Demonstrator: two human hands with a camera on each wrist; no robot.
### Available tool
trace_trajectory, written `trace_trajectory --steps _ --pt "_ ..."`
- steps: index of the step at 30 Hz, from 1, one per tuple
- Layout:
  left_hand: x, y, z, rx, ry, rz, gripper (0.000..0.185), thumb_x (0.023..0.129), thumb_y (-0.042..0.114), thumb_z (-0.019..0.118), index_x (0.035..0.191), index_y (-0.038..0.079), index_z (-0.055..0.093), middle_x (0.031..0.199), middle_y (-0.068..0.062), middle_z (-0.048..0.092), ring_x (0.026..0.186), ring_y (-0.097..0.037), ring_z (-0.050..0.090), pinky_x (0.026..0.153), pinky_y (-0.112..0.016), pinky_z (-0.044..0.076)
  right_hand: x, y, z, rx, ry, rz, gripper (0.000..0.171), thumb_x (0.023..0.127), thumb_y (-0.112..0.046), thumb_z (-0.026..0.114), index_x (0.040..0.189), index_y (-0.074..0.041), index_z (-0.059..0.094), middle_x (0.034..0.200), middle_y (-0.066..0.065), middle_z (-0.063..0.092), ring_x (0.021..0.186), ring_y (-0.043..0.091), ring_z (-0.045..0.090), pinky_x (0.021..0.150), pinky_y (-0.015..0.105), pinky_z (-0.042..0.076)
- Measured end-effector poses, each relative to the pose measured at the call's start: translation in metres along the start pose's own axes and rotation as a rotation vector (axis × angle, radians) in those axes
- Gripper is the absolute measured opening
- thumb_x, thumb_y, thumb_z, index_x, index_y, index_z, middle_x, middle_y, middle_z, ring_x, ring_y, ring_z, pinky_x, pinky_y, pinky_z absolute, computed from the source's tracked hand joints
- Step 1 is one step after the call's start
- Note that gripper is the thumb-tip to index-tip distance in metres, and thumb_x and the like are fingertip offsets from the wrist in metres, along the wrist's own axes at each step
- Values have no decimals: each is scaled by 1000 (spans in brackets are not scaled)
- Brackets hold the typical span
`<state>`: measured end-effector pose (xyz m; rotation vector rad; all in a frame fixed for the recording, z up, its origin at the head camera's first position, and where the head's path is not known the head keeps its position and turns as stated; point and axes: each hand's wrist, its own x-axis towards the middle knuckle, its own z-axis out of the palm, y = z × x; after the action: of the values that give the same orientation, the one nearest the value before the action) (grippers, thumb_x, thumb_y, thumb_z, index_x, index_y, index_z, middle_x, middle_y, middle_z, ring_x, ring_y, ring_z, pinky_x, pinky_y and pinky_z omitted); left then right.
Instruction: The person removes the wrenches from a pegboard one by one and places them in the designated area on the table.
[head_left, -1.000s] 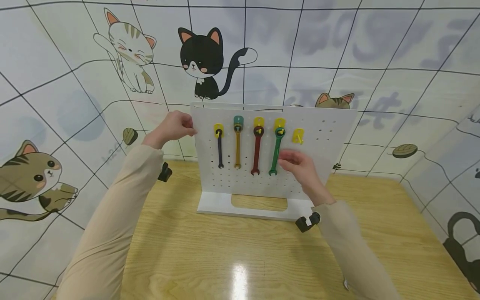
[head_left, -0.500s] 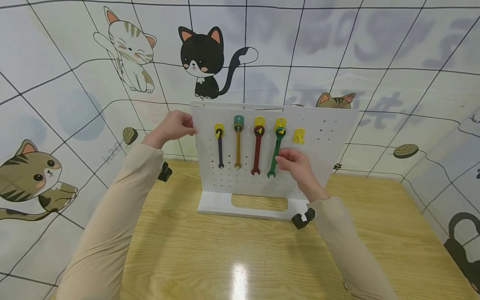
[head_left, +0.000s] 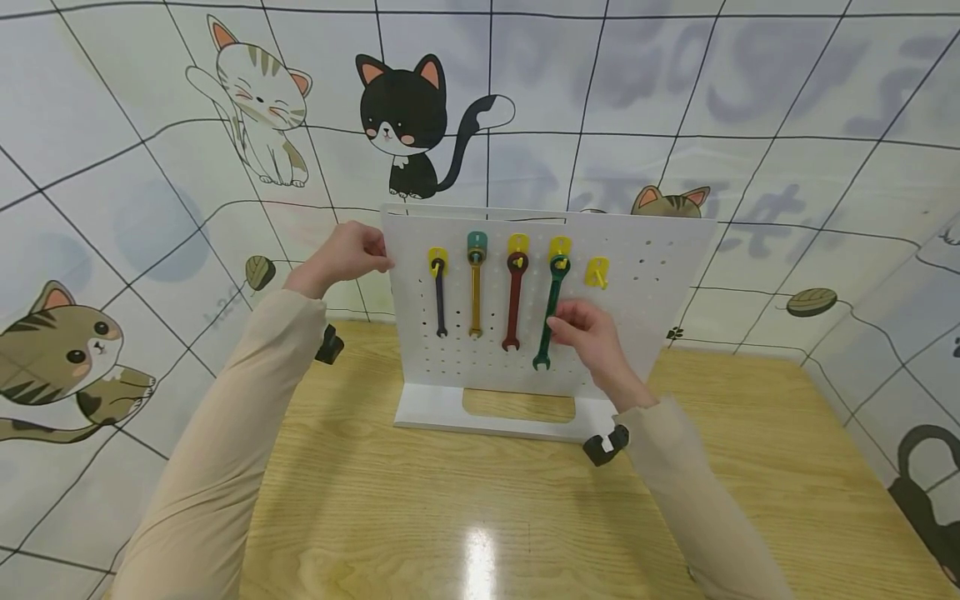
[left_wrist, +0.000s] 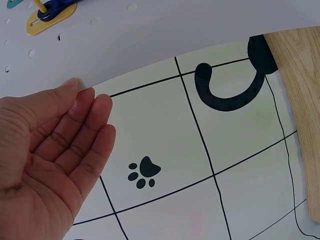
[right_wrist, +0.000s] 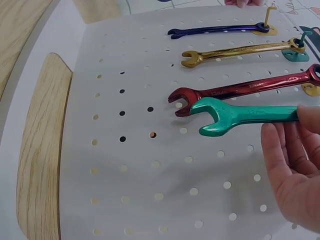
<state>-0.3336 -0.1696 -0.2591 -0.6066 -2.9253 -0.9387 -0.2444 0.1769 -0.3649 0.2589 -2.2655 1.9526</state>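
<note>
My right hand (head_left: 592,333) pinches the shaft of a green combination wrench (right_wrist: 245,114) between thumb and fingers. The wrench's ring end overlaps a yellow hook (head_left: 559,247) in the head view, and its open end tilts out from the white pegboard (head_left: 465,367). At the board's left edge, my left hand (left_wrist: 55,130) pinches the rim with thumb and fingertips. To the left of the green wrench hang a red wrench (head_left: 513,304), a gold wrench (head_left: 476,296) and a dark blue wrench (right_wrist: 217,30), each by its ring end.
A bare yellow hook (head_left: 597,272) sits right of the green wrench. The pegboard's white base (head_left: 427,408), with a cut-out slot, stands on a wooden table (head_left: 420,508). Close behind is a wall (head_left: 555,75) with printed cats and grid lines.
My right hand has moved slightly left onto the green wrench and taken hold of it. The wrench's lower end has swung out and down. My left hand has stayed put.
</note>
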Motion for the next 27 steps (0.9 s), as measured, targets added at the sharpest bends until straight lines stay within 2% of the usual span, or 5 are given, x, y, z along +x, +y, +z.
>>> trace_trajectory --steps 3,14,22,27 --pt "0 0 0 2 -1 -5 11 85 7 65 85 -4 64 78 -13 65 76 -25 55 67 -32 41 -2 0 0 9 -2 -17 13 91 -5 59 99 5 56 81 -5 59 72 8 60 71 24 52" --pt "-1 1 -1 -6 -5 -3 11 85 7 65 84 -4 64 77 -12 65 76 -25 55 67 -32 41 -14 -4 2 -6 9 -54 17 90 -3 60 100 10 55 80 -3 59 71 10 59 69 25 52" --pt "-1 1 0 -6 -6 -3 11 85 7 64 85 -4 64 79 -13 66 77 -26 56 69 -33 42 -25 -13 2 35 -23 -59 18 91 -1 58 101 13 54 77 -4 60 69 9 59 68 27 53" --pt "-1 0 0 -5 0 0 10 85 7 65 85 -4 64 79 -13 66 76 -25 56 68 -32 42 -30 -21 0 96 -59 -40 6 91 0 57 95 4 58 76 -3 60 68 10 60 69 31 53"
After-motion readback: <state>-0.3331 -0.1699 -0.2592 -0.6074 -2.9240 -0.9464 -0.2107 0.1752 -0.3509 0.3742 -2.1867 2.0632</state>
